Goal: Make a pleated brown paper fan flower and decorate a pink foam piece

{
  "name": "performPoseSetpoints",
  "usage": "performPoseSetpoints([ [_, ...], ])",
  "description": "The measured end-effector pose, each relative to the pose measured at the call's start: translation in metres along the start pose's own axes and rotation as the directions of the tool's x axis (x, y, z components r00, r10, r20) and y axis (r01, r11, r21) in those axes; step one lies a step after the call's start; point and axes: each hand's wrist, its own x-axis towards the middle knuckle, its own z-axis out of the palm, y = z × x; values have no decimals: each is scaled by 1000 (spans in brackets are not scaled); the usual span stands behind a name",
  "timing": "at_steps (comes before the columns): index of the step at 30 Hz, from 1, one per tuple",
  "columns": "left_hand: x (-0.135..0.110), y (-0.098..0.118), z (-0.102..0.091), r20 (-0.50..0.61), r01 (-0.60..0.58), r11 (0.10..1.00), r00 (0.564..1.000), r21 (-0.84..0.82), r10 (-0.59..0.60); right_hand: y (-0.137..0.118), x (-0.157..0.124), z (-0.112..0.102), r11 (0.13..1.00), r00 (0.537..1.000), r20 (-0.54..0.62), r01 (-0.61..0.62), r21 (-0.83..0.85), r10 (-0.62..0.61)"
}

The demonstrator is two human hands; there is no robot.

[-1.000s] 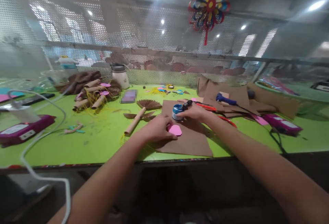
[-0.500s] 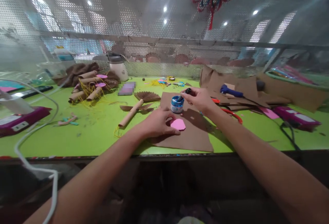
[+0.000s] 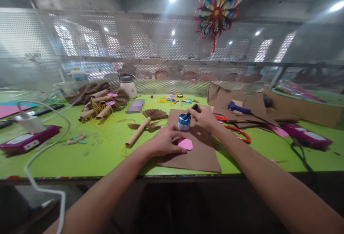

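Note:
My left hand [image 3: 169,141] rests on a sheet of brown paper [image 3: 199,158], with thumb and fingers closed about the edges of a small pink octagonal piece of paper [image 3: 186,144]. Just beyond it stands an uncapped small jar [image 3: 184,123] with blue round its rim and a pale label. My right hand [image 3: 203,116] pinches a short black stick [image 3: 190,112], slanted with its lower end in the jar's mouth; its tip is hidden. To the left lies a rolled brown paper tube [image 3: 138,131] with a pleated paper fan [image 3: 155,114] at its far end.
Left are paper tubes with yellow strings [image 3: 100,106] and a purple power strip [image 3: 29,139] with a white cable. Right are orange-handled scissors [image 3: 242,135], a blue glue gun [image 3: 239,108], brown paper sheets [image 3: 223,98] and another purple power strip [image 3: 307,136]. A perforated screen [image 3: 166,51] stands behind.
The camera has tilted upward, so the table sits lower in view and the whole hanging flower ornament shows. Both hands keep nearly the same places, the black stick still in the jar.

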Motion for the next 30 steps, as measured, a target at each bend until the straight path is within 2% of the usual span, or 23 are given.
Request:
performPoseSetpoints([
  [3,0,-1,1,-8,-17,1000,1000,19,17,-1,1,-3,999,999,-38,-2,35,4],
  [6,-1,0,0,-8,-21,999,1000,32,21,-3,1,-4,999,999,22,34,-6,-34],
  [8,-2,0,-1,-1,-27,999,1000,38,27,-3,1,-5,999,999,22,49,-11,-48],
  [10,-2,0,-1,4,-47,998,999,44,47,-5,0,-5,999,999,18,45,7,-45],
  [14,0,-4,0,-10,-95,992,995,84,96,-8,0,-7,997,996,89,21,74,-27],
  [17,1,-5,1,-7,-100,989,995,108,101,-11,0,-10,989,999,52,4,148,-12],
  [20,0,-5,2,-1,-97,989,995,111,98,-12,0,-12,986,998,65,-19,164,9],
  [23,0,-3,1,3,-98,988,995,120,98,-14,1,-14,974,1000,12,-30,223,28],
  [30,-2,1,-3,24,-78,990,997,115,76,-13,1,-14,973,998,-39,-43,225,53],
])
